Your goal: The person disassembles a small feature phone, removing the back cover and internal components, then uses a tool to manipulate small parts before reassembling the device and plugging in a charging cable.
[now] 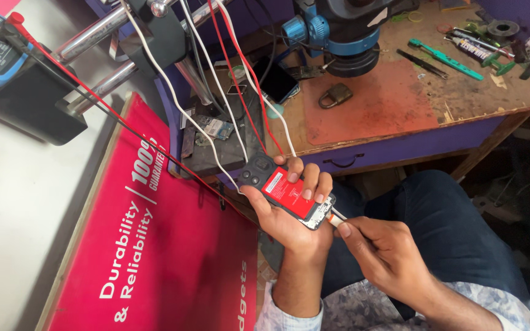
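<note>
— Red battery face up, that's what catches the eye: the opened phone (pixel 289 191) lies back-side up in the left hand (pixel 289 211), fingers curled over its top edge, held out in front of the desk (pixel 400 132) above the lap.

— And the right hand (pixel 381 251)?

— Pinched shut on a white plug (pixel 337 216), thumb and forefinger, with the tip right at the phone's lower end. I can't tell if it's seated.

— What worries you?

— The grip on the phone is only fingertips and palm. Push the plug in crooked and I'd guess the phone could twist out, or the port could take the strain.

— Those leads?

— White cables (pixel 216 79) and red wires (pixel 240 67) hang down from the stand toward the phone. A snagged one could tug it. The padlock (pixel 335 95) and microscope (pixel 345 30) sit well apart.
</note>
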